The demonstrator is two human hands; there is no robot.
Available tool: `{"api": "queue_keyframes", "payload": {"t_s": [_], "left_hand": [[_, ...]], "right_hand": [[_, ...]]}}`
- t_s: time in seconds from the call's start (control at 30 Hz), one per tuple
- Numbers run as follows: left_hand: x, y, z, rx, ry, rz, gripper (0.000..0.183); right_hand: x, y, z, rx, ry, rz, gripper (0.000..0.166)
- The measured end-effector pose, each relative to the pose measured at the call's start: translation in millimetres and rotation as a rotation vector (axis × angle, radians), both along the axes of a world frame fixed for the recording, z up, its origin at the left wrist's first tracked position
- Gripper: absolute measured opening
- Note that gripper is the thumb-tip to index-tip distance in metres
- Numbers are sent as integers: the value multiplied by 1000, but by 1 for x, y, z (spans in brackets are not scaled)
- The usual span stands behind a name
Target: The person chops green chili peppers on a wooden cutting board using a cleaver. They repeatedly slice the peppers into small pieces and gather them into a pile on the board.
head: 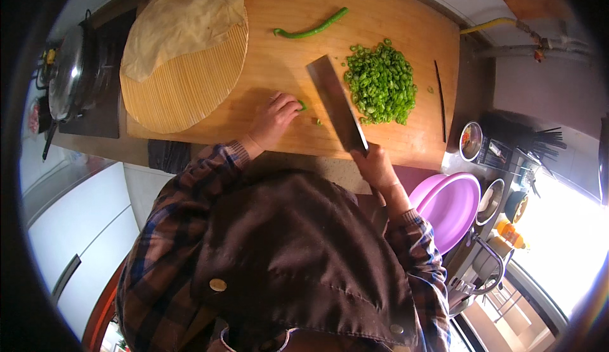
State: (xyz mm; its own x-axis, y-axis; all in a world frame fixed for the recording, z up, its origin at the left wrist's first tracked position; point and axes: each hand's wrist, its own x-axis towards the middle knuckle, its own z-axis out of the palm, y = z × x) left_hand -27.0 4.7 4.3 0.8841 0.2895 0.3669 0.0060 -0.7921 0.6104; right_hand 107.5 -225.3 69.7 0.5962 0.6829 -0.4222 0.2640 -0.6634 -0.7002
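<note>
My left hand (277, 115) rests on the wooden board (280, 71), its fingers closed on a short piece of green chili pepper (301, 105). My right hand (378, 165) grips the handle of a Chinese cleaver (335, 102), whose broad blade slants up and left over the board, between my left hand and a heap of sliced green pepper (380, 83). One whole long green pepper (314, 29) lies farther back. A small cut piece (319, 122) sits beside the blade.
At the left a round ribbed mat (190, 85) carries folded sheets of dough or tofu skin (185, 24). A dark thin stick (440, 100) lies near the right edge. Beyond are a lidded pan (69, 73), pink basins (452, 204), metal bowls (471, 141) and a faucet (497, 268).
</note>
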Motion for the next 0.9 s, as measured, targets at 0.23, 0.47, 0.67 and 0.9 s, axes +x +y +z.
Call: {"api": "queue_keyframes", "payload": {"t_s": [0.23,0.47,0.67,0.9], "left_hand": [[-42,8,5,23,91,92,14],[-39,1,7,11,84,97,16],[-43,0,9,-20,115,73,25],[-54,-9,11,6,159,149,46]], "right_hand": [[31,-11,-7,-239,288,-111,24],[13,14,1,-58,131,-212,29],[40,8,-45,-12,605,-221,26],[5,-11,2,-16,-260,-209,18]]}}
